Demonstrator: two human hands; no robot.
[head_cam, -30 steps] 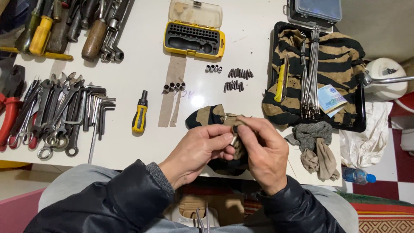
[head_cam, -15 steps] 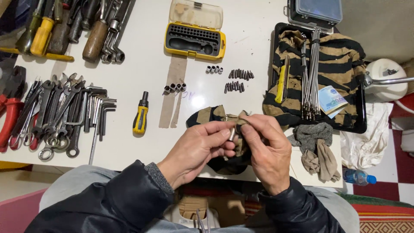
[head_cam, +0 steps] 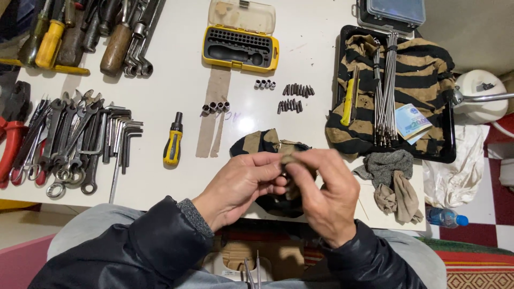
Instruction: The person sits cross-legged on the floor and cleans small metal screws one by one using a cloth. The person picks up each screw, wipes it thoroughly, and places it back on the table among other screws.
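Low in the centre of the frame, the left hand [head_cam: 241,187] and right hand [head_cam: 324,195] meet fingertip to fingertip, both pinched closed on a fold of the striped cloth [head_cam: 267,144]; anything inside the fold is hidden. The cloth drapes over the white table [head_cam: 176,53] edge.

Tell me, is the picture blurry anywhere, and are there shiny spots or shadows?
In the head view, the left hand and right hand are a little soft around the striped cloth they pinch; the wrenches look sharp; the white table is evenly lit with soft, short shadows; a faint sheen lies on the clear lid of the yellow bit case.
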